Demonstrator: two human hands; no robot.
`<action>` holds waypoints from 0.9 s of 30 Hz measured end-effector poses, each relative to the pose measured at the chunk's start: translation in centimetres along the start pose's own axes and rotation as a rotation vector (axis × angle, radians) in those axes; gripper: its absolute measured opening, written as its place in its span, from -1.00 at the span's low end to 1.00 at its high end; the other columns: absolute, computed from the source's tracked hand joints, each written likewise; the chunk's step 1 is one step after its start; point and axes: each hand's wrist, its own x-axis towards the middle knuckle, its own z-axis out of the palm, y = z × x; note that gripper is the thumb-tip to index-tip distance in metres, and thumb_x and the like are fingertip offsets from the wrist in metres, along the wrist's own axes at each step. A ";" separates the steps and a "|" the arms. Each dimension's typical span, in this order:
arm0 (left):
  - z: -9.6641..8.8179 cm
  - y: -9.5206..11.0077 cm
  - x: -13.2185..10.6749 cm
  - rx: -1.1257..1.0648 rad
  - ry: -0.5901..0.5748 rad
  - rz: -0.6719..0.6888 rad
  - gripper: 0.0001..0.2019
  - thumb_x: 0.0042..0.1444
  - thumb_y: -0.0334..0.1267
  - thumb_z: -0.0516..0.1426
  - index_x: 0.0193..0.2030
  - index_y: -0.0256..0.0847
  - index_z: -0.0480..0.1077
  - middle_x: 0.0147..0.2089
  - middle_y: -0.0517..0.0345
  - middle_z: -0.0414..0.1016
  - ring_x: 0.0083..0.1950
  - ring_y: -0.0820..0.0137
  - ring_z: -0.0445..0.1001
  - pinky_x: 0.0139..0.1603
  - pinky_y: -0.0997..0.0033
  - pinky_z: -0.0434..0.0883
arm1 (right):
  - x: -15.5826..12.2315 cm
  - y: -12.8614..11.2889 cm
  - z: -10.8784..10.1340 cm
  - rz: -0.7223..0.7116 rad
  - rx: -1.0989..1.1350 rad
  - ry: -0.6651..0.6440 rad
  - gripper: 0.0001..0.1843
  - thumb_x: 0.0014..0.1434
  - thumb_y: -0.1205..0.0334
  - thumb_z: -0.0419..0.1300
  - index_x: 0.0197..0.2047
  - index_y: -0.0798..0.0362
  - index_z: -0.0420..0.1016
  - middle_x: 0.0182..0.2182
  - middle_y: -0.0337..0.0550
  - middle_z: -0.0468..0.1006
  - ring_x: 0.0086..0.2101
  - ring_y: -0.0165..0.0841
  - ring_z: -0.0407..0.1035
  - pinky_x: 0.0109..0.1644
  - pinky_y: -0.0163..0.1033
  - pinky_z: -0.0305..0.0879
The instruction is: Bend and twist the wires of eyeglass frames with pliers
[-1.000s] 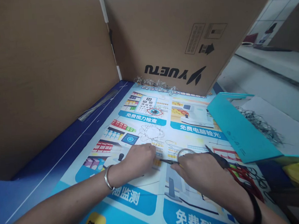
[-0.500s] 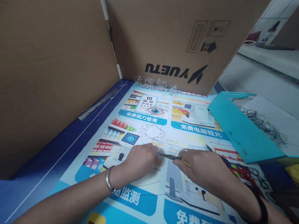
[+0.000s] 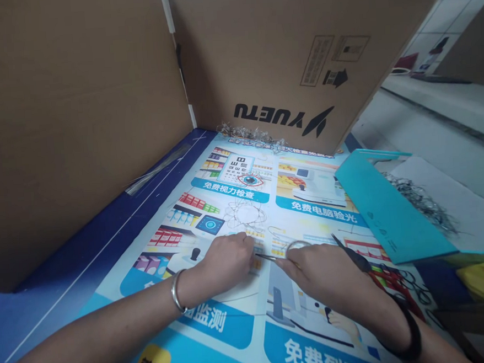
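Observation:
My left hand [image 3: 226, 260], with a silver bangle on the wrist, rests on the printed poster [image 3: 218, 321] with its fingers pinched together. What they pinch is too small to make out. My right hand [image 3: 327, 275] is closed round a thin dark pointed tool [image 3: 267, 256], whose tip touches the left fingertips. A round wire loop [image 3: 298, 245] shows just above the right knuckles. A flower-shaped wire figure [image 3: 245, 213] lies on the poster just beyond my left hand.
Red-handled pliers [image 3: 364, 264] lie to the right of my right hand. A teal tray [image 3: 376, 211] at the right holds tangled wire bits [image 3: 421, 202]. More wire scraps [image 3: 251, 135] lie against the cardboard wall [image 3: 282, 51]. Straight wires [image 3: 158, 169] lie far left.
My right hand has turned a little, so the wire loop above its knuckles shows again. The tool tip stays at my left fingertips, and the left hand has hardly moved.

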 end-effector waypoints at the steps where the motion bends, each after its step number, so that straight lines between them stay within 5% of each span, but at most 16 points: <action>1: 0.0 0.0 0.0 0.001 -0.002 0.004 -0.89 0.02 -0.41 0.01 -0.31 -0.31 0.34 -0.40 0.02 0.44 -0.45 0.34 0.40 -0.53 0.42 0.17 | 0.0 -0.1 -0.1 -0.002 -0.002 -0.001 -0.47 0.29 -0.01 -0.20 -0.39 0.05 0.50 -0.44 -0.08 0.56 -0.42 -0.27 0.45 -0.46 -0.27 0.08; 17: -0.6 0.1 0.0 -0.054 0.007 -0.019 -0.87 0.10 -0.38 -0.02 -0.34 -0.26 0.34 -0.39 0.06 0.44 -0.42 0.35 0.41 -0.51 0.41 0.20 | 0.3 0.3 -0.1 -0.009 -0.031 0.018 -0.55 0.27 0.01 -0.13 -0.38 0.04 0.49 -0.43 -0.12 0.56 -0.44 -0.29 0.44 -0.48 -0.30 0.04; 27: -1.9 0.1 0.2 -0.782 0.069 -0.242 -0.72 0.17 -0.13 0.02 -0.05 -0.22 0.29 -0.22 0.10 0.47 -0.30 0.44 0.43 -0.30 0.43 0.38 | -0.3 2.9 -0.8 0.013 0.091 0.089 -0.54 0.28 0.00 -0.12 -0.44 0.00 0.47 -0.48 -0.24 0.55 -0.47 -0.40 0.36 -0.47 -0.31 -0.09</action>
